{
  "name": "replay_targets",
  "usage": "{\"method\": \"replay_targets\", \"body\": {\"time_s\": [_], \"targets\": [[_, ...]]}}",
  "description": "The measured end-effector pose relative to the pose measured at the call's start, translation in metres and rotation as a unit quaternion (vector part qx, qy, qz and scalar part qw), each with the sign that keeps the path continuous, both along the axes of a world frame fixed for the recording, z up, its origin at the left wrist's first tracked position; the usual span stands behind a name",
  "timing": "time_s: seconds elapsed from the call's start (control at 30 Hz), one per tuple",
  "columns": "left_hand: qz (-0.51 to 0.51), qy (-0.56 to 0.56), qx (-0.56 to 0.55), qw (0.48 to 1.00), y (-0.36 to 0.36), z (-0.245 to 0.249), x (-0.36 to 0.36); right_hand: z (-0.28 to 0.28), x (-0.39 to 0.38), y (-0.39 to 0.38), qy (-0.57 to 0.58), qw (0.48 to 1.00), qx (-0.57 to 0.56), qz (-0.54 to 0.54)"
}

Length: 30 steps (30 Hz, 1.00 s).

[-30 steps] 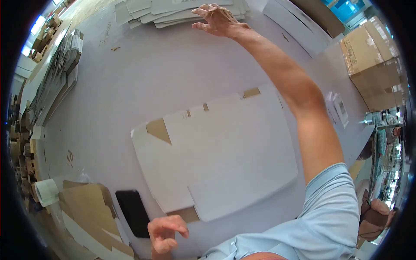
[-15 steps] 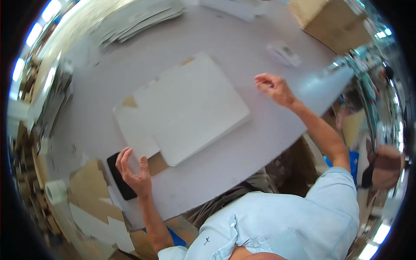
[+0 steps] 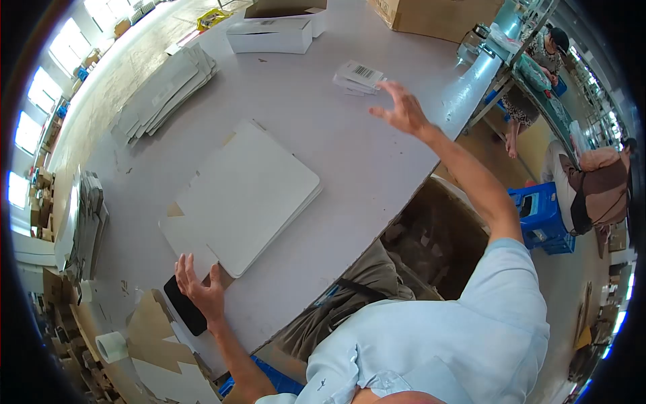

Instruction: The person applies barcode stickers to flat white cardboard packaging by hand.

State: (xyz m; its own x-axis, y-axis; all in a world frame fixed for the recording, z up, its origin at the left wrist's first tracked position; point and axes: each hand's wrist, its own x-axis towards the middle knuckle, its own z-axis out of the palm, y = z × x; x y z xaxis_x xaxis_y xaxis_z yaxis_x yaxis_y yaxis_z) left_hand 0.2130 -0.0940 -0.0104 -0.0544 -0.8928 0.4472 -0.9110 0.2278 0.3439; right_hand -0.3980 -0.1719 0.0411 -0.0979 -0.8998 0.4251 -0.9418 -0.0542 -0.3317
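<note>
My right hand [image 3: 406, 113] is open in the air, its fingers spread close by a small stack of white barcode labels [image 3: 359, 76]. My left hand [image 3: 202, 291], open with fingers apart, is at the lower left corner of a pile of flat white cardboard blanks [image 3: 252, 195]. The blanks lie flat on the pale table [image 3: 363, 175], brown patches showing along their far left edge. A black phone-like slab [image 3: 183, 306] lies just left of my left hand, partly hidden behind it.
Stacks of flattened white cartons [image 3: 165, 94] lie at the back left. A white box [image 3: 269, 36] and a large brown carton [image 3: 441, 17] stand at the far side. A tape roll [image 3: 112, 347] is at lower left. People sit at a bench [image 3: 548, 94] on the right.
My right hand has moved toward the labels and its curled fingers have spread. My left hand stays open near the blanks' corner. The whole view has shifted.
</note>
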Motion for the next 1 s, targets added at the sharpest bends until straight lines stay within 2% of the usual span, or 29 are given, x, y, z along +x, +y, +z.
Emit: {"method": "replay_targets", "body": {"time_s": [0.03, 0.1, 0.2, 0.33, 0.4, 0.53, 0.7, 0.9, 1.0], "targets": [[0.001, 0.001, 0.000, 1.000, 0.000, 0.001, -0.001, 0.004, -0.011, -0.021, 0.001, 1.000, 0.000, 0.001], [0.022, 0.030, -0.032, 0.999, 0.000, 0.002, -0.002, 0.010, -0.026, -0.058, 0.018, 0.994, 0.092, -0.057], [0.048, 0.046, -0.033, 0.997, 0.001, 0.002, -0.001, 0.014, -0.031, -0.099, 0.031, 0.986, 0.147, -0.077], [0.061, 0.074, -0.030, 0.995, 0.000, 0.003, -0.001, 0.009, -0.030, -0.133, 0.029, 0.977, 0.196, -0.075], [0.042, 0.061, -0.042, 0.996, -0.002, 0.002, 0.001, 0.010, -0.029, -0.143, 0.033, 0.957, 0.273, -0.086], [0.042, 0.057, -0.048, 0.996, -0.003, 0.000, 0.001, 0.001, -0.030, -0.152, 0.033, 0.959, 0.269, -0.080], [-0.069, -0.034, -0.086, 0.993, -0.001, 0.007, -0.006, -0.002, -0.038, -0.160, 0.067, 0.958, 0.271, -0.062], [-0.105, -0.030, -0.088, 0.990, 0.004, 0.012, -0.019, -0.013, -0.048, -0.162, 0.079, 0.972, 0.222, -0.017], [-0.140, -0.070, -0.043, 0.987, 0.007, 0.023, -0.053, -0.001, -0.037, -0.160, 0.055, 0.967, 0.245, -0.029]]}}
